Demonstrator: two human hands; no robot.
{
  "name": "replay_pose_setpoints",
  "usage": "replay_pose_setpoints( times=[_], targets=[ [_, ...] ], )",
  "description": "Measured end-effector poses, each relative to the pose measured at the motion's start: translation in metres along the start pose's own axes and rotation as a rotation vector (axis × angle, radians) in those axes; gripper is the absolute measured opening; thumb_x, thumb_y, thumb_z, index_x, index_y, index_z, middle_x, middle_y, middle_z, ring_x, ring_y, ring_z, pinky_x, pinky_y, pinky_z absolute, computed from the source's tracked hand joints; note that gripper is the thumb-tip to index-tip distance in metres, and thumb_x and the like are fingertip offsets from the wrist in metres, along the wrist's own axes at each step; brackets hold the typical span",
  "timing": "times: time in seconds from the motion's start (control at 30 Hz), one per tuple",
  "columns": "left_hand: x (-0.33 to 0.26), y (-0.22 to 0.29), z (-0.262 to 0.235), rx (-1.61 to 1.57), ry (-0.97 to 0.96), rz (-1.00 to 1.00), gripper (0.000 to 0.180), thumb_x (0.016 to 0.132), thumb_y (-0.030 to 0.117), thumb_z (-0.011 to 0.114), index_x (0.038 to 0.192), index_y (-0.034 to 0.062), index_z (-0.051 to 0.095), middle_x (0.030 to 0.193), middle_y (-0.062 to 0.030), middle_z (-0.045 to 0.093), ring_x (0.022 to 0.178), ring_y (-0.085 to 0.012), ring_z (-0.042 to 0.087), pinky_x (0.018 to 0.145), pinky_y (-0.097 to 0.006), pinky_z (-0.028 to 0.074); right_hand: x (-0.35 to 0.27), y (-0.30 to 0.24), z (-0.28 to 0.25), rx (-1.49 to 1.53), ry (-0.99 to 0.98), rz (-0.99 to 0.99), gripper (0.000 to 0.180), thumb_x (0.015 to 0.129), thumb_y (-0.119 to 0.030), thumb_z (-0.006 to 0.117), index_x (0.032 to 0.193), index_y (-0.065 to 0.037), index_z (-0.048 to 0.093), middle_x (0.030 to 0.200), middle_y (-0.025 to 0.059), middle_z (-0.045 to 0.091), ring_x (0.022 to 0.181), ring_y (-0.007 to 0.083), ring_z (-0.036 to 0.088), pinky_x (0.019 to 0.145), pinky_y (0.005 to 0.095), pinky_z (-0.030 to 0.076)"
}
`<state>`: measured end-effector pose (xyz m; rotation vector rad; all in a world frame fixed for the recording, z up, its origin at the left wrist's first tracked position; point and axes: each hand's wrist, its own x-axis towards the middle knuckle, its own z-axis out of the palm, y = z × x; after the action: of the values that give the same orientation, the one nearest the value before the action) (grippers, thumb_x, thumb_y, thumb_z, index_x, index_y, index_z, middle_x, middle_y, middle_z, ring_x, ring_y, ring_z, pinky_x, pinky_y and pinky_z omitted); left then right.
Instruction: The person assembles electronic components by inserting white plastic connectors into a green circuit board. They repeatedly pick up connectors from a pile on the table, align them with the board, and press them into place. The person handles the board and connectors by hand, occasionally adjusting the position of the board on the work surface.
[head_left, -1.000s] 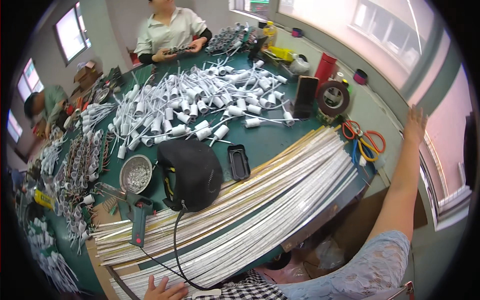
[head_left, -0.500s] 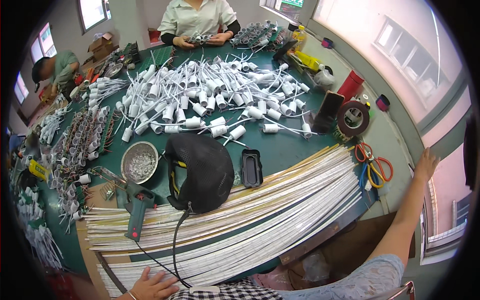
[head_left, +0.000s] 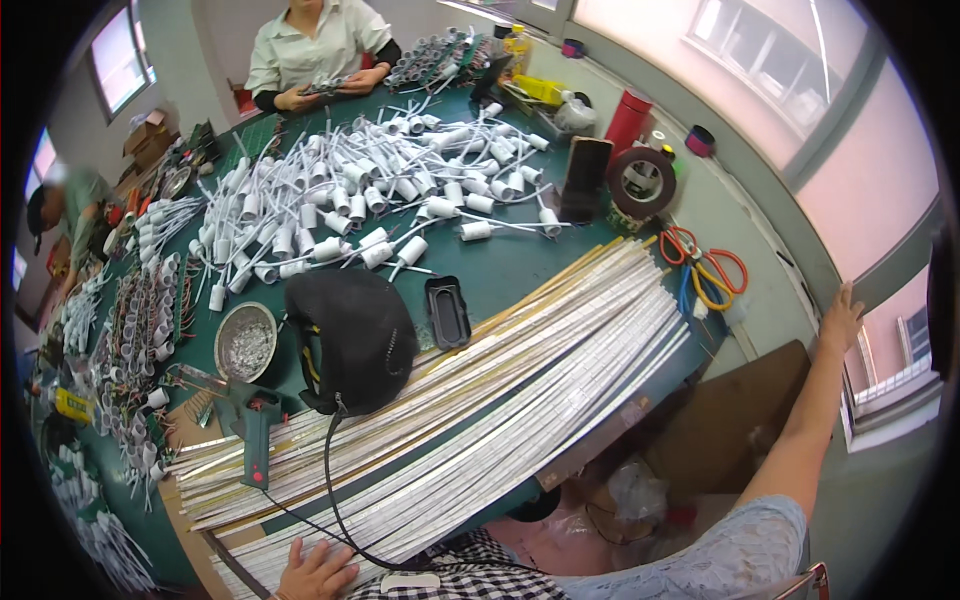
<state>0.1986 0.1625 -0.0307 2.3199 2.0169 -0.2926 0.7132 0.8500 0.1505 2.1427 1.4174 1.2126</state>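
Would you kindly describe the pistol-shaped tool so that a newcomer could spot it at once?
On the green table, find the long pale strips along the near edge. Across their left end, nearer than the metal bowl, lies the pistol-shaped tool. Among them, only it has a green grip.

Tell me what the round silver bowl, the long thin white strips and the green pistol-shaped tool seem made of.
Round silver bowl: metal, probably steel, by its shiny grey rim.
Long thin white strips: perhaps plastic or coated board; their smooth, slightly glossy faces leave it open.
Green pistol-shaped tool: grip likely matte moulded plastic, given its even colour.
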Motion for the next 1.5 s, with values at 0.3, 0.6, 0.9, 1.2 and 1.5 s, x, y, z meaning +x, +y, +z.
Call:
replay_pose_setpoints(
  times=[0.3,0.6,0.9,1.2,1.5],
  targets=[
    [-0.013,-0.002,0.029,0.047,0.082,0.025,0.035,0.076,0.033,0.066,0.108,0.0273,0.053,0.121,-0.0001,0.056,0.121,-0.0347,0.041,0.105,-0.062,0.016,-0.013,0.05,0.061,-0.043,-0.028,0.105,0.058,0.089,-0.01,0.037,0.145,-0.019,0.023,0.152,-0.0116,0.012,0.133,0.0322,0.03,0.102,0.0423,0.038],
    [-0.005,0.007,0.004,-0.004,0.046,0.003,0.025,0.078,0.025,0.062,0.103,0.0225,0.057,0.121,-0.0021,0.056,0.126,-0.0345,0.036,0.107,-0.059,0.012,-0.02,0.072,0.065,-0.044,-0.196,0.103,0.068,0.089,-0.008,0.037,0.148,-0.023,0.005,0.153,-0.0126,0.003,0.135,0.0312,0.026,0.105,0.0457,0.034],
    [0.008,-0.004,-0.008,-0.176,0.02,-0.014,0.034,0.072,0.029,0.07,0.103,0.021,0.057,0.119,-0.0032,0.057,0.117,-0.0348,0.045,0.104,-0.06,0.018,-0.023,0.123,0.135,-0.14,-0.128,0.11,0.066,0.087,-0.008,0.04,0.147,-0.019,0.014,0.152,-0.0101,0.011,0.13,0.0324,0.033,0.101,0.039,0.039],
    [0.006,-0.009,-0.028,-0.227,0.062,-0.012,0.052,0.07,0.042,0.066,0.115,0.0172,0.057,0.135,-0.0039,0.047,0.124,-0.0314,0.041,0.106,-0.056,0.019,-0.098,-0.017,0.008,0.887,0.851,-0.094,0.051,0.085,-0.017,0.053,0.134,-0.011,0.043,0.144,0.0107,0.033,0.127,0.0284,0.038,0.102,0.0417,0.033],
    [-0.01,-0.001,-0.009,-0.296,0.244,0.04,0.033,0.086,0.025,0.05,0.117,0.0142,0.053,0.137,-0.0073,0.042,0.13,-0.0266,0.035,0.108,-0.042,0.028,-0.411,-0.091,-0.315,1.738,0.329,-1.918,0.028,0.072,0.003,0.057,0.099,-0.004,0.06,0.1,0.013,0.063,0.094,0.0287,0.06,0.085,0.04,0.045]
  ],
)
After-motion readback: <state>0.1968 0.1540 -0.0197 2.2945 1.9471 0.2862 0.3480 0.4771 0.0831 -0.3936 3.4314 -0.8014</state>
